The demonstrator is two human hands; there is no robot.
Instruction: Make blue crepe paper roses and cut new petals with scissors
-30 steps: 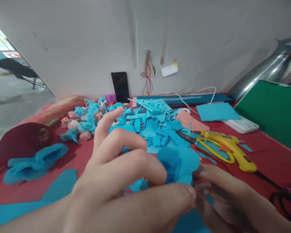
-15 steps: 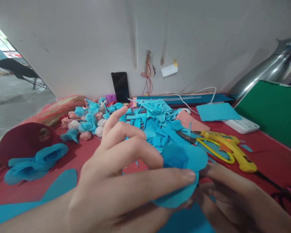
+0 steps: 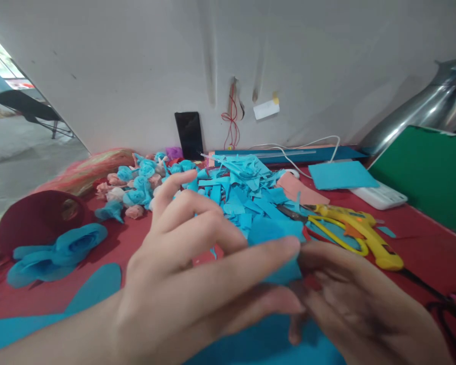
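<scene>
My left hand (image 3: 190, 284) fills the near middle of the view, thumb and fingers pinched on a rolled blue paper flower (image 3: 275, 238). My right hand (image 3: 357, 309) meets it from the right, fingers closed on the same blue piece from below. Only the flower's top edge shows between the fingertips. Under both hands lies a sheet of blue paper (image 3: 266, 344) on the red tabletop (image 3: 421, 248).
A heap of blue paper scraps (image 3: 243, 192) sits behind the hands. Small blue and pink paper roses (image 3: 137, 182) lie at left, a larger blue flower (image 3: 61, 248) nearer. Yellow scissors (image 3: 338, 230) and a yellow glue gun (image 3: 376, 238) lie at right. A black phone (image 3: 189, 134) leans on the wall.
The blue flower has been drawn in and mostly covered by my fingers; it was wider and more visible before. My right hand has come up over it.
</scene>
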